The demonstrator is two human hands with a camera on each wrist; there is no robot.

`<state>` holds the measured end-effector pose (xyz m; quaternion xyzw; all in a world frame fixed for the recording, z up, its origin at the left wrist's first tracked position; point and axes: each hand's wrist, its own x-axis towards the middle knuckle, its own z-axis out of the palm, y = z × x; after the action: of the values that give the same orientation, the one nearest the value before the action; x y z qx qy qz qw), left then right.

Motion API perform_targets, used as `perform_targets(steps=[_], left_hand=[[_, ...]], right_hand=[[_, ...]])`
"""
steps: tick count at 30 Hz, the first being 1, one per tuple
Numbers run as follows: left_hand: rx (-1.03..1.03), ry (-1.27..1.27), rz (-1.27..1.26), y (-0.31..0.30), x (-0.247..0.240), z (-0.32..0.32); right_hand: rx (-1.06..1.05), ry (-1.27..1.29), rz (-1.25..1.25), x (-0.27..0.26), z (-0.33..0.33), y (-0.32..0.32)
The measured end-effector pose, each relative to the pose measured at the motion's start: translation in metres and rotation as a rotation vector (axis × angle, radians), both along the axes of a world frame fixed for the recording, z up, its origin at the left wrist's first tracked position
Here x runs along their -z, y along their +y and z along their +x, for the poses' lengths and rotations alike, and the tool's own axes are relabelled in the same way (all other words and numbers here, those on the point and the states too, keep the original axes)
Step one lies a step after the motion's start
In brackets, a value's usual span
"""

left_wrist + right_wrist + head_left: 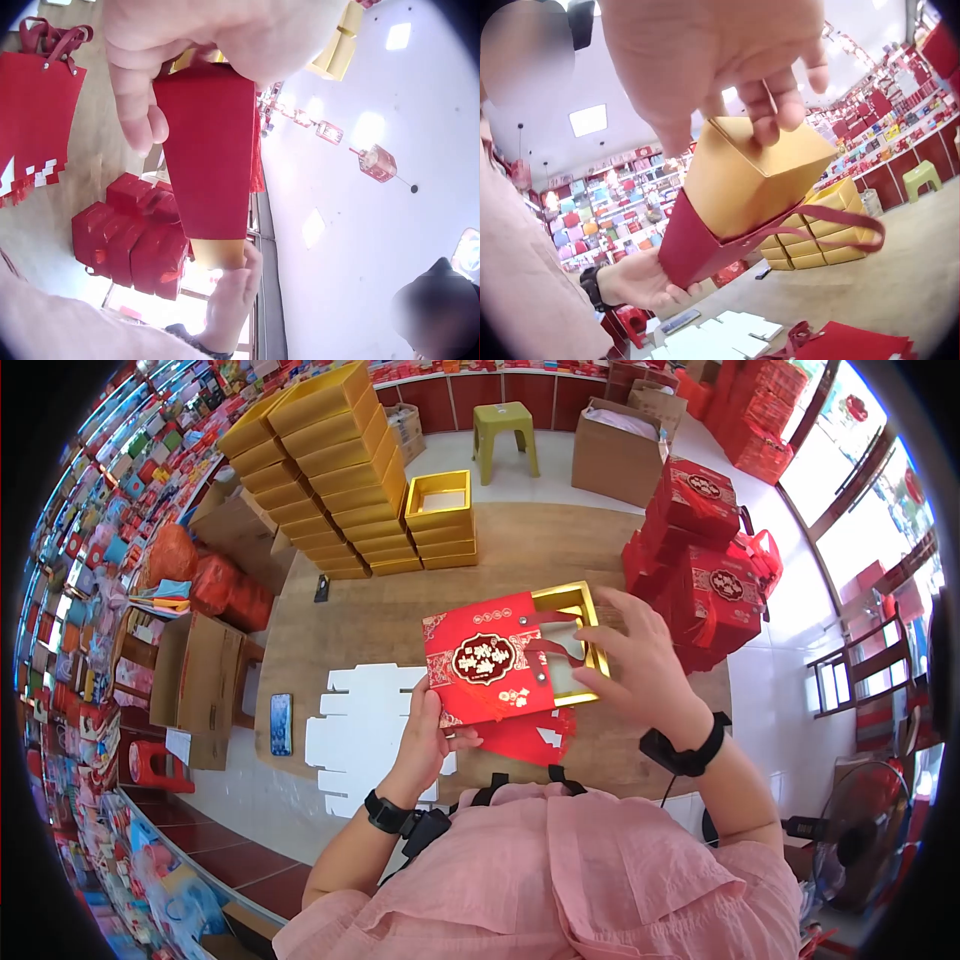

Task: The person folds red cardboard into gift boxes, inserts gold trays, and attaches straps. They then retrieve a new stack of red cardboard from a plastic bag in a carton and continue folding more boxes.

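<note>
A red printed sleeve box (485,658) with ribbon handles lies tilted in front of the body, a gold tray (590,600) sticking out of its right end. My left hand (424,738) grips the sleeve's lower left corner; in the left wrist view, the fingers and thumb of the left hand (217,34) lie on either side of the red sleeve (210,150). My right hand (635,665) is spread at the tray's outer end. In the right wrist view, fingertips of the right hand (720,60) touch the gold end (795,169); the red sleeve (690,240) surrounds its other part.
White flat cardboard (365,730) and a flat red sleeve (525,743) lie on the wooden table (550,540). A phone (281,724) is at the left. Gold trays (350,470) stand stacked at the back left, filled red boxes (715,590) at the right.
</note>
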<state>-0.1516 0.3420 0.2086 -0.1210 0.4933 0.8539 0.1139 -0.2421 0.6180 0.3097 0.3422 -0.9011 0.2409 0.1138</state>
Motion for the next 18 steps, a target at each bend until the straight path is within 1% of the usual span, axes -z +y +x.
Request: perform_targets(steps=[1, 2, 3, 4, 6, 7, 8, 10, 11, 12, 13, 14, 16, 17, 18], left_hand=[[0.003, 0.054, -0.086, 0.002, -0.004, 0.0], [0.013, 0.056, -0.092, 0.007, -0.008, 0.0], [-0.039, 0.089, -0.159, 0.013, -0.01, 0.0], [-0.092, 0.124, -0.227, 0.015, -0.012, -0.001], [-0.073, 0.165, -0.259, 0.01, -0.01, -0.001], [-0.094, 0.161, -0.26, 0.006, -0.01, -0.002], [-0.113, 0.154, -0.261, 0.004, -0.009, -0.002], [-0.089, 0.138, -0.213, 0.003, -0.01, -0.002], [-0.087, 0.16, -0.213, 0.005, -0.011, -0.003], [-0.086, 0.184, -0.213, 0.008, -0.011, -0.005], [-0.083, 0.184, -0.214, 0.012, -0.011, -0.008], [-0.068, 0.19, -0.231, 0.016, -0.009, -0.009], [-0.047, 0.193, -0.25, 0.017, -0.007, -0.012], [-0.031, 0.201, -0.207, 0.013, -0.005, -0.014], [-0.015, 0.208, -0.165, 0.009, -0.004, -0.016]], right_hand=[[-0.009, 0.053, -0.006, 0.002, -0.002, -0.004], [-0.018, 0.11, -0.013, 0.007, -0.004, -0.009], [0.033, 0.143, 0.15, 0.019, -0.006, -0.022], [0.041, 0.145, 0.145, 0.022, -0.01, -0.021], [0.128, 0.228, -0.008, 0.024, -0.018, -0.017], [0.167, 0.201, -0.276, 0.025, -0.019, -0.014], [0.224, 0.116, -0.448, 0.015, -0.015, -0.015], [0.21, 0.115, -0.591, 0.028, -0.017, -0.015], [0.129, -0.121, -0.777, 0.047, -0.019, -0.018], [0.043, -0.357, -0.957, 0.054, -0.017, -0.024], [0.234, -0.571, -0.727, 0.053, -0.008, -0.022], [0.072, -0.938, -1.12, 0.056, 0.0, -0.034], [-0.002, -0.842, -1.074, 0.057, 0.006, -0.037], [0.004, -0.843, -1.079, 0.055, 0.002, -0.028], [-0.024, -0.905, -1.05, 0.05, -0.005, -0.012]])
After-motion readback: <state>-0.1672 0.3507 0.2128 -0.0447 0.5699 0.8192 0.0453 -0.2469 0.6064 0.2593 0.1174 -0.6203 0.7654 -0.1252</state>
